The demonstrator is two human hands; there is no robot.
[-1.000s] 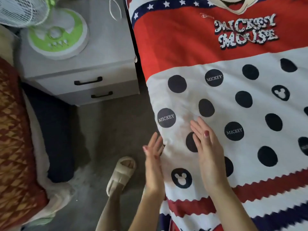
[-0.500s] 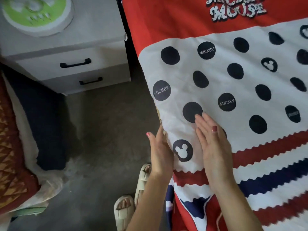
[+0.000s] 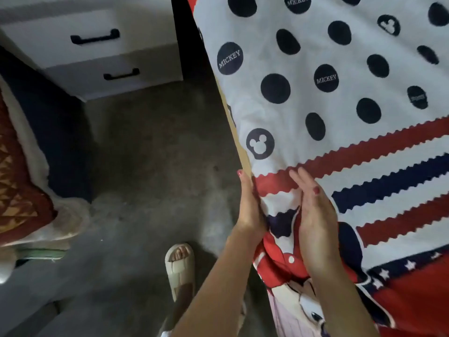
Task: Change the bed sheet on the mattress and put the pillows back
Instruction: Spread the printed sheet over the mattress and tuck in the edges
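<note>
Two hands have slid nearer down the bed's left edge: left hand (image 3: pixel 250 205) flat against the side, right hand (image 3: pixel 313 215) open, smoothing the bed sheet (image 3: pixel 340 93), now on red stripes. Tucking's progressing; farther off, the bedside drawers (image 3: pixel 97 52).

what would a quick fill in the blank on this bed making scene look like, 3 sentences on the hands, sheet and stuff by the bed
1. The left hand lies along the ____ of the mattress, fingers straight.
2. The right hand rests flat on top of the sheet, whose white band is printed with dark ____.
3. The bedside cabinet shows ____ black drawer handles.

Missing words: edge; dots; two
</note>
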